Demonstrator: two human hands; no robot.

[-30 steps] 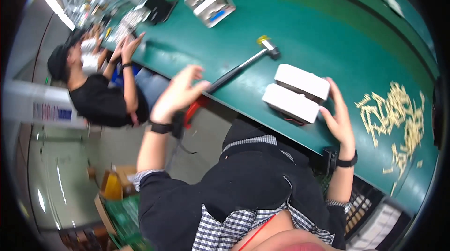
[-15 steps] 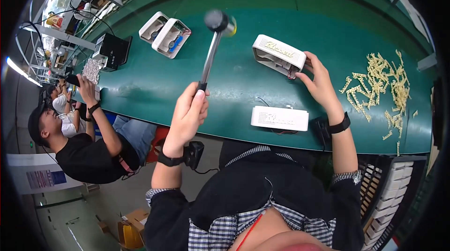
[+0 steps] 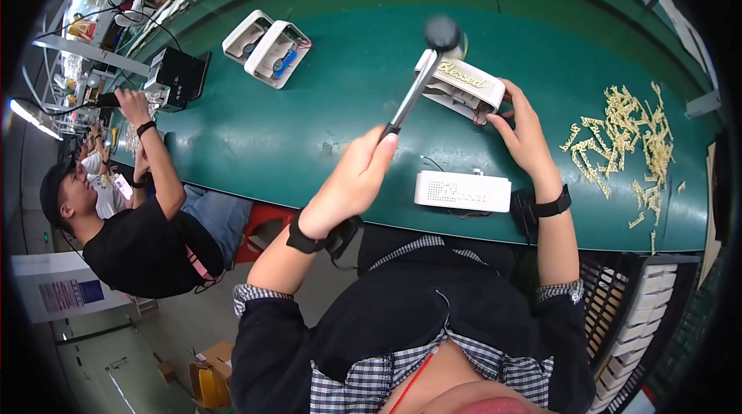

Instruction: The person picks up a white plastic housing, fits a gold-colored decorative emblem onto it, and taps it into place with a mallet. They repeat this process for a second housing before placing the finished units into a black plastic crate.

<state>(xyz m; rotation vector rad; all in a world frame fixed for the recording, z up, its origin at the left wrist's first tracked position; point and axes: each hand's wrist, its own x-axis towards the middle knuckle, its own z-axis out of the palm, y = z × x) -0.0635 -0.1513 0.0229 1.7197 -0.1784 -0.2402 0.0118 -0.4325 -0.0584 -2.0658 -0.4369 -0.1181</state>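
Note:
My left hand [image 3: 352,176] is closed round the black grip of a mallet [image 3: 411,98] with a metal shaft. Its blurred black head is at the left end of a white plastic housing [image 3: 488,88]; whether they touch, I cannot tell. Cream-yellow script lettering [image 3: 464,74] lies on the housing's perforated upper face, and its open side shows wires inside. Fingers and thumb of my right hand [image 3: 527,136] grip the housing's right end. Nearer me on the green table lies a white perforated panel [image 3: 464,192] with a dark wire behind it.
Loose yellow lettering pieces [image 3: 618,136] are heaped at the right. Two open white housings [image 3: 272,58] stand at the far left, near a black box [image 3: 176,78]. Left of me a person in black [image 3: 139,244] holds a dark tool. A black crate [image 3: 610,306] with white parts stands lower right.
My left hand has swung the mallet right, bringing its head from open space over to the housing's left end. My right hand keeps its hold. The neighbouring person's raised hand has shifted left.

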